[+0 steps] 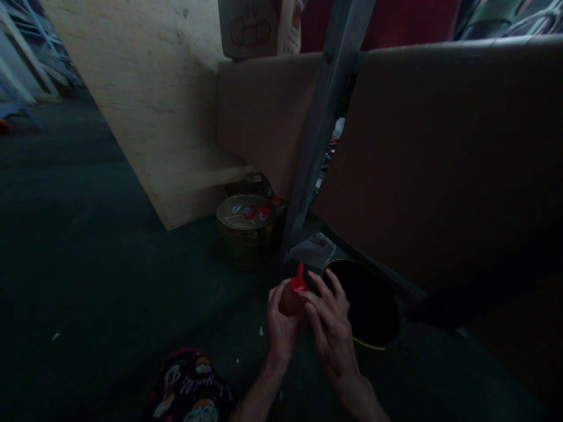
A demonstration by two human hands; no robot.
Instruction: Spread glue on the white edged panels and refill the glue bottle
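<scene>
Patterned trouser knee (189,387) lowest; left hand (279,328) grips a small bottle (290,302), right hand (332,328) pinches its red cap (299,284), beside a black tub (372,347).

The space is dim, with little light reaching the dark floor (88,264). A pale plywood sheet (153,105) leans at a slant at the left. Beside it, brown boards (440,164) stand upright like a low wall. A grey metal bar (321,117) runs diagonally down in front of the gap between them. A round tin (245,228) with red marks on its lid sits on the floor at the plywood's foot. A cardboard box (259,26) rests on top of the boards. Blurred pale-blue frames (21,70) show far left.
</scene>
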